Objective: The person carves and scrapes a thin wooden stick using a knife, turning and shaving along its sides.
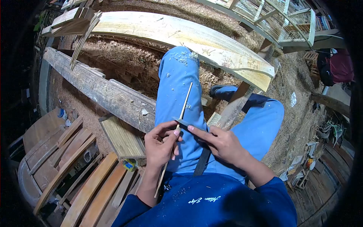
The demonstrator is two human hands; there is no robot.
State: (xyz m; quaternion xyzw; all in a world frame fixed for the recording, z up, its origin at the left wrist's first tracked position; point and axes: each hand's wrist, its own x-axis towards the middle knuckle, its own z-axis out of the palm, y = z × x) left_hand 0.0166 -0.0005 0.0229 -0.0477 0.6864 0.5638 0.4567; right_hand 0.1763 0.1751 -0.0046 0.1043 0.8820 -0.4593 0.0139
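Note:
My left hand (pixel 160 145) is closed around a thin pale wooden stick (pixel 186 99). The stick's upper end lies over my thigh, and its lower end runs down past my left wrist. My right hand (pixel 223 145) grips a knife, index finger stretched along the back of its grey blade (pixel 181 121). That blade crosses the stick just above my left thumb and appears to touch it. A dark strip (pixel 202 162), perhaps the knife's handle, extends below my right hand toward my waist. Wood shavings cling to the blue trousers (pixel 179 72) near the knee.
A long pale plank (pixel 170 32) spans the far side, with a bundle of thin sticks (pixel 85 39) at its left end. A weathered beam (pixel 98 85) lies nearer. Curved wooden slats (pixel 90 189) are at lower left, a slatted frame (pixel 298 28) at upper right.

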